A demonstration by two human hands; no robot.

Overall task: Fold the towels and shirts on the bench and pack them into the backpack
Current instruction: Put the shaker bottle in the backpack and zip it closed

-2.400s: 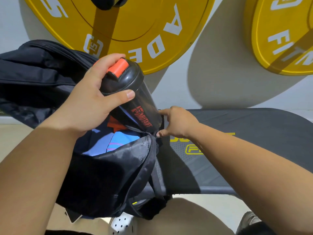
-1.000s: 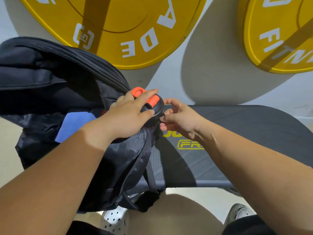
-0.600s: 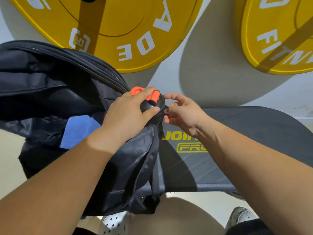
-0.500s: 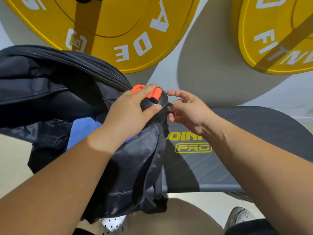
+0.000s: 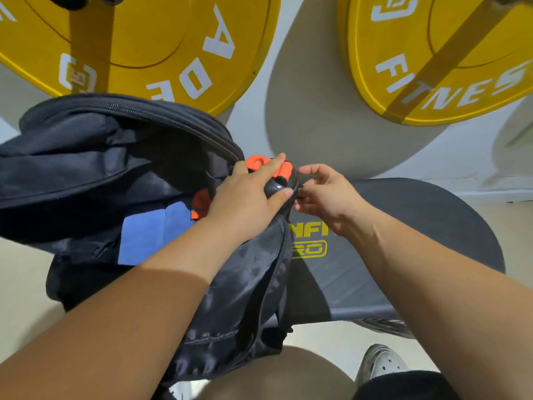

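A black backpack [image 5: 95, 157] stands open at the left end of the dark bench [image 5: 418, 226]. Folded blue cloth [image 5: 150, 232] and a bit of orange fabric [image 5: 200, 203] show inside it. A black shaker bottle with an orange cap [image 5: 261, 163] sticks up at the bag's right edge, its body sunk inside. My left hand [image 5: 245, 197] grips the bottle's lid from above. My right hand [image 5: 326, 192] pinches something small and dark at the backpack's rim beside the bottle; whether it is a zipper pull I cannot tell.
Two large yellow weight plates [image 5: 161, 44] [image 5: 432, 59] lean against the white wall behind the bench. My knee [image 5: 274, 373] and a grey perforated shoe [image 5: 380, 365] are below the bench's front edge. The bench top right of the bag carries only its yellow logo [image 5: 311, 241].
My left hand has pushed the bottle down into the backpack until only its lid shows. My right hand rose from the bag's side seam to the rim beside the lid.
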